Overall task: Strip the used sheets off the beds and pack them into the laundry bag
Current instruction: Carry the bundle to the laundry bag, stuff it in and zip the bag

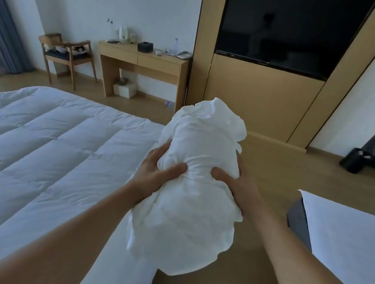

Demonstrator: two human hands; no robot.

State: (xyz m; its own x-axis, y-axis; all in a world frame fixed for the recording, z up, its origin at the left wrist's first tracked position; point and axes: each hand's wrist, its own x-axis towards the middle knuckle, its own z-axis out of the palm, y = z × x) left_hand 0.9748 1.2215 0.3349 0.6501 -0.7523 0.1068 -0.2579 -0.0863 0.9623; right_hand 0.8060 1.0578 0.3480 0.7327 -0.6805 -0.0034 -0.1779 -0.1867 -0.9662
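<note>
Sheet bundle point(196, 189): white, crumpled into a tall wad, held in the air between both hands, above the floor and the right edge of the left bed; its lower end hangs in front of the mattress corner.
Left hand point(151, 172): grips the bundle's left side, thumb pressed into the near face, fingers curled round behind the cloth.
Right hand point(239, 185): grips the bundle's right side, thumb dug into the near face beside the left thumb, fingers wrapped round the far side and mostly hidden.
Left bed point(41, 148): covered by a white quilted duvet, creased.
Right bed point(353, 235): only a corner shows at near right, white sheet over a grey base.
Floor point(283, 171): light wood, running between the two beds.
Worktop point(142, 55): pale wood desk against the far wall; carries a white kettle point(123, 33), a black tissue box point(144, 46) and a clear bottle point(175, 46).
Chair point(67, 52): wooden, left of the worktop, items on its seat.
Television point(288, 27): dark screen set in the wood panel, far right.
Dark object point(357, 160): on the floor at far right; cannot tell what it is.
</note>
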